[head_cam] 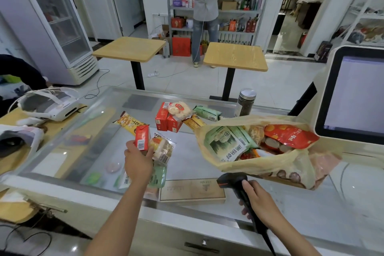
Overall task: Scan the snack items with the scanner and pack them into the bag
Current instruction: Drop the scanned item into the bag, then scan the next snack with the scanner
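Left hand (138, 159) grips red carton (142, 137), right hand (258, 200) – scanner (233, 181)

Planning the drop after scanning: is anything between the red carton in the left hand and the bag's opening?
Nothing visible blocks it. The left hand holds the red carton above the counter; a clear-wrapped snack sits just right of it, apparently lower, and the bag is open at the top.

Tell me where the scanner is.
Head view, lower right: the right hand grips the black scanner, just below the open plastic bag and right of the wooden box.
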Available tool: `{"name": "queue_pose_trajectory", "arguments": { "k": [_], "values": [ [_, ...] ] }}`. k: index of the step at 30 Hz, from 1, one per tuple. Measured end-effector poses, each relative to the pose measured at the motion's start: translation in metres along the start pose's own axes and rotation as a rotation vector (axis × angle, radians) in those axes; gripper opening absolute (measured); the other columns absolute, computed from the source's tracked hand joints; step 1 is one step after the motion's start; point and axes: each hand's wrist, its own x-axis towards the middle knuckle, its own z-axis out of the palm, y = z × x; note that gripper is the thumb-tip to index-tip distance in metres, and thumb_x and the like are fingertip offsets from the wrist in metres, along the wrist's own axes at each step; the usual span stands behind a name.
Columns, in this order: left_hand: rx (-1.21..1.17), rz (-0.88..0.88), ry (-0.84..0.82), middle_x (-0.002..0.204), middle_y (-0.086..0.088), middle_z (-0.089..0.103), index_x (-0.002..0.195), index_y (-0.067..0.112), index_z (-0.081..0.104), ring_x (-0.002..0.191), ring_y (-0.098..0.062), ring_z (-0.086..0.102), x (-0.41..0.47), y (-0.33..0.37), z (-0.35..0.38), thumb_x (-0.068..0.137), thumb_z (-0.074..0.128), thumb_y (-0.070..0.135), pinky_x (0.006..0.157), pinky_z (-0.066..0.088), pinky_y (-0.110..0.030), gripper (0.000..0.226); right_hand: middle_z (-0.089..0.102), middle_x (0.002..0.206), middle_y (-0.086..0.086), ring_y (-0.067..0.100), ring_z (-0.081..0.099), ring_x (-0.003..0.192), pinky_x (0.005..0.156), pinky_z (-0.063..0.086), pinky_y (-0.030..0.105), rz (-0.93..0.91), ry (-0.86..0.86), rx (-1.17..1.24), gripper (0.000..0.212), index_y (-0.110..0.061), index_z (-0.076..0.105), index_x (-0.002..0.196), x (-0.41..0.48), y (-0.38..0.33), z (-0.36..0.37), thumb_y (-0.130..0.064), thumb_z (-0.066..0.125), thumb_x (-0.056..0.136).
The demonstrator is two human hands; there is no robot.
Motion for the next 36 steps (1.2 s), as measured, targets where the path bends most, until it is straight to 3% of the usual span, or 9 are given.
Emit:
{"name": "queue_pose_trajectory", "arguments": {
  "k": [4,7,13,25,29,31,33,34,36],
  "values": [
    [0.046,0.053,-0.054,0.112,-0.016,0.054,0.119,0.012,0.036,0.090,-0.033,0.061,-0.008,0.005,0.003,0.089,0.062,0.031,0.071,0.051,-0.041,0.045,0.063,0.077,0.021,0.027,0.060,0.047,0.044,0.046,0.028,0.097,-0.080,0.191,0.035,-0.012,0.050,0.102,0.000,-0.009,0.007,-0.044,0.035,0.101],
    [0.049,0.131,-0.094,0.108,-0.011,0.056,0.117,0.016,0.037,0.088,-0.028,0.060,-0.027,0.007,0.014,0.089,0.061,0.034,0.071,0.053,-0.040,0.041,0.060,0.061,0.016,0.025,0.055,0.041,0.041,0.042,0.023,0.151,-0.119,0.210,0.040,-0.016,0.050,0.099,-0.001,-0.015,0.011,-0.051,0.030,0.100],
    [0.059,0.249,-0.154,0.111,-0.007,0.054,0.130,0.017,0.037,0.094,-0.024,0.058,-0.073,0.019,0.040,0.090,0.056,0.043,0.068,0.049,-0.034,0.052,0.047,0.051,0.006,0.017,0.042,0.037,0.039,0.033,0.021,0.149,-0.096,0.220,0.055,-0.006,0.054,0.094,0.002,-0.017,0.016,-0.055,0.029,0.098],
    [-0.066,0.281,-0.322,0.111,0.004,0.059,0.125,0.026,0.036,0.091,-0.011,0.059,-0.073,0.020,0.035,0.086,0.063,0.044,0.074,0.053,-0.032,0.050,0.047,0.052,0.005,0.017,0.041,0.038,0.041,0.034,0.022,0.145,-0.100,0.187,0.049,-0.016,0.053,0.092,0.005,-0.017,0.015,-0.057,0.028,0.097],
    [-0.141,0.231,-0.319,0.115,0.001,0.062,0.131,0.020,0.039,0.088,-0.010,0.057,-0.069,0.015,0.029,0.095,0.050,0.039,0.077,0.051,-0.031,0.042,0.047,0.051,0.004,0.017,0.042,0.038,0.041,0.034,0.023,0.156,-0.099,0.188,0.053,-0.012,0.054,0.091,0.005,-0.017,0.015,-0.058,0.028,0.097],
    [-0.039,0.257,-0.325,0.127,-0.004,0.056,0.138,0.021,0.034,0.101,-0.015,0.059,-0.067,0.011,0.026,0.096,0.038,0.049,0.083,0.053,-0.038,0.050,0.047,0.051,0.004,0.017,0.042,0.039,0.041,0.034,0.024,0.161,-0.102,0.186,0.057,-0.008,0.054,0.090,0.006,-0.017,0.015,-0.059,0.028,0.096],
    [0.174,0.326,-0.230,0.152,-0.011,0.027,0.147,0.023,0.022,0.131,-0.026,0.041,-0.069,0.007,0.025,0.097,0.034,0.047,0.098,0.047,-0.043,0.057,0.047,0.051,0.004,0.017,0.042,0.039,0.041,0.034,0.024,0.169,-0.098,0.181,0.058,-0.007,0.054,0.092,0.006,-0.017,0.014,-0.060,0.028,0.096],
    [0.244,0.413,-0.137,0.157,-0.011,0.012,0.150,0.023,0.017,0.140,-0.028,0.026,-0.072,0.006,0.023,0.098,0.040,0.039,0.103,0.039,-0.044,0.059,0.047,0.051,0.004,0.017,0.042,0.038,0.041,0.034,0.024,0.175,-0.097,0.179,0.059,-0.007,0.054,0.093,0.006,-0.017,0.014,-0.060,0.028,0.096],
    [0.284,0.703,-0.028,0.157,-0.013,0.010,0.150,0.020,0.021,0.144,-0.031,0.016,-0.079,0.002,0.020,0.088,0.057,0.016,0.110,0.030,-0.046,0.072,0.047,0.051,0.004,0.017,0.042,0.038,0.041,0.034,0.023,0.188,-0.097,0.180,0.061,-0.006,0.055,0.099,0.005,-0.017,0.013,-0.060,0.028,0.096]
  ]
}}
